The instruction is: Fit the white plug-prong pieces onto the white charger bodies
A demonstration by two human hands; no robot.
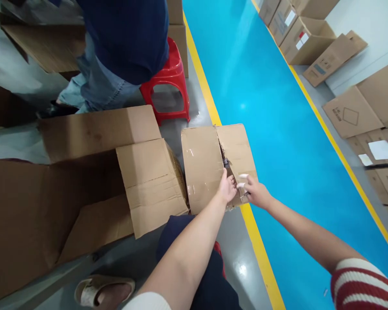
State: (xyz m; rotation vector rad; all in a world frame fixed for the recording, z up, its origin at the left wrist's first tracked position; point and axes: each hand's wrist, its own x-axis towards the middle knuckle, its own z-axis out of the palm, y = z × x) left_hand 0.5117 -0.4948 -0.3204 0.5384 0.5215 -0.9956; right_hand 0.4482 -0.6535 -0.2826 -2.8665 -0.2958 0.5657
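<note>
A cardboard box [202, 161] sits ahead of me, its two top flaps parted by a torn-edged gap. Something dark shows in that gap, too little of it to name. My left hand [227, 187] is at the gap, palm turned to the right, fingers loosely spread and partly dipped into the opening. Just right of it, over the right flap [237, 146], is my right hand [255, 192], with white covers on two fingertips. Its fingers point left and stand apart. I see nothing held in either hand.
To the left lies a large open carton [90, 172] with a flap [151, 185] folded outward. Beyond it a person in dark blue [129, 38] sits on a red stool [168, 82]. A yellow line [202, 73] borders the blue floor [245, 77]. Stacked cartons [355, 112] line the right.
</note>
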